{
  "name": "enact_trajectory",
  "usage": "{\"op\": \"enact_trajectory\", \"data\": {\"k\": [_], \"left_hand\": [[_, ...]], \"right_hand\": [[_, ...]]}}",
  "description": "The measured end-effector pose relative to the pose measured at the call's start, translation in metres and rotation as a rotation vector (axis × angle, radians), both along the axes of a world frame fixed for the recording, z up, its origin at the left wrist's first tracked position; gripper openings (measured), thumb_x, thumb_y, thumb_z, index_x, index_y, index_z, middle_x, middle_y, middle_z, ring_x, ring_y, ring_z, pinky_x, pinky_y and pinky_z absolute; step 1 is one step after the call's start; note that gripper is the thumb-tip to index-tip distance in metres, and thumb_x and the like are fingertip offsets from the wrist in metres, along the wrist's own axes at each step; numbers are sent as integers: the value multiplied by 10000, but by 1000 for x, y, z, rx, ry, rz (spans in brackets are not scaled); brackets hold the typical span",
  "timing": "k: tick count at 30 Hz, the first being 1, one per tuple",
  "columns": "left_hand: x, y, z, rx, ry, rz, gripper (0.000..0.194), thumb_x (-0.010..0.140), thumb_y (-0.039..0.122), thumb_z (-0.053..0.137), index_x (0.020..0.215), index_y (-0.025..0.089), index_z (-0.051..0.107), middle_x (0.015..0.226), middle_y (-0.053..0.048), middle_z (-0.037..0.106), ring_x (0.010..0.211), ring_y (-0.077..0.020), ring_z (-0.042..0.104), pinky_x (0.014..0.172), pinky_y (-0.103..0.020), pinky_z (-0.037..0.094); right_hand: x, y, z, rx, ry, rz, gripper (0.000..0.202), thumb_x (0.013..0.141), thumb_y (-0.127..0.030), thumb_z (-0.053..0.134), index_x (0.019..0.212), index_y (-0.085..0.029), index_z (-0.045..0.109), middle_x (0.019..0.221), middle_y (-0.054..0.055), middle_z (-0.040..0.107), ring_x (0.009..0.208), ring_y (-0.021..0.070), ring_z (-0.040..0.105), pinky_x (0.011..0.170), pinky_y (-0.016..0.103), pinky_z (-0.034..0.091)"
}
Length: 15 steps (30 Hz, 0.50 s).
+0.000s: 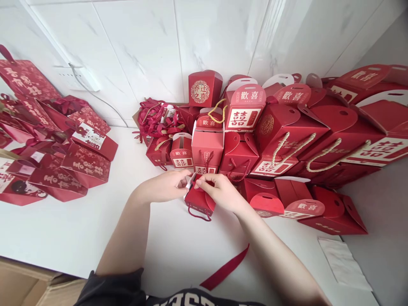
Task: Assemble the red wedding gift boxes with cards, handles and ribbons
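Note:
A small red gift box (198, 200) stands on the white table, with a dark red cord handle (200, 217) hanging down its near side. On its left side, my left hand (170, 185) has its fingers closed at an edge of the upper flap; a strip of the flap's pale inside shows there. My right hand (219, 189) reaches in from the right, thumb and forefinger pinching the top of the same box. My hands partly cover its top, so how the flaps fit together cannot be made out. A taller red box (208, 144) stands directly behind it.
Many red gift boxes (287, 123) are stacked to the right, some with rope handles. More patterned boxes (84, 163) stand at the left. A bundle of ribbons (159, 121) lies at the back. Nearer me are a loose red ribbon (226, 267) and white paper (344, 261).

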State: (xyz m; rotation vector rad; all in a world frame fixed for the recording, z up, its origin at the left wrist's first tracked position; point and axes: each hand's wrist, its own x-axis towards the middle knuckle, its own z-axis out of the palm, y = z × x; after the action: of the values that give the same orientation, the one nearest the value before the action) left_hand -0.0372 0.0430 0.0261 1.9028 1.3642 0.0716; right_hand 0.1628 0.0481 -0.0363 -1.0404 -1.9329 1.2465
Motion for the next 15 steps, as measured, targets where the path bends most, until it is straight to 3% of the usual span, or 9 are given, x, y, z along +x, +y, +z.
{"op": "enact_trajectory", "data": {"k": [9, 15], "left_hand": [[-1, -2, 9, 52, -49, -2, 297, 857, 408, 506, 1021, 203, 645, 877, -33, 700, 794, -195, 641, 691, -272, 464], [-1, 3, 9, 119, 26, 62, 304, 884, 400, 446, 873, 197, 672, 786, -18, 682, 680, -172, 592, 603, -253, 412]], "right_hand": [[-11, 4, 4, 47, -1, -9, 312, 954, -353, 500, 785, -187, 704, 758, -4, 701, 698, 146, 589, 679, 257, 406], [-12, 2, 2, 25, 37, 42, 322, 964, -368, 485, 833, -193, 722, 856, 21, 731, 835, 182, 654, 806, 296, 461]]}}
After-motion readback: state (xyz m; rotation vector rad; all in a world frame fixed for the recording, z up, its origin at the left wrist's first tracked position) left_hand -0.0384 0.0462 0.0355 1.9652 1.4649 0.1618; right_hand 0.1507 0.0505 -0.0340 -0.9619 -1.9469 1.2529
